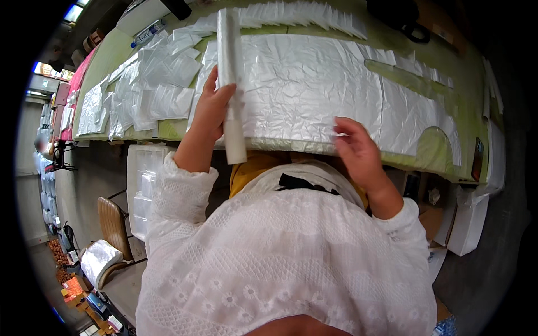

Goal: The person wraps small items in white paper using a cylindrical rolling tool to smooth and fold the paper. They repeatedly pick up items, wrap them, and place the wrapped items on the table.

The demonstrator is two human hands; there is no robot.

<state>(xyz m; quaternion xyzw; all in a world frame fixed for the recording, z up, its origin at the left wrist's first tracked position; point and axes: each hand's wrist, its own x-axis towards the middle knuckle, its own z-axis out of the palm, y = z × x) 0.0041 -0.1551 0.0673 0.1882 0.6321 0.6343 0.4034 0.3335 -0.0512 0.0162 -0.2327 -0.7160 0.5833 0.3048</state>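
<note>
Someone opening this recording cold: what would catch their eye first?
Probably the crinkled, shiny plastic sheet spread across the middle of the green table. Toward its left end, the left hand grips a long pale roll; the right hand is open near the table's front edge.

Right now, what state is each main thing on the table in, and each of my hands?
Left hand: closed around the roll.
Right hand: open, empty.
Roll: held, its near end past the table edge.
Plastic sheet: spread out, wrinkled.
Back packets: overlapping in a row.
Left packets: loosely heaped.
</note>
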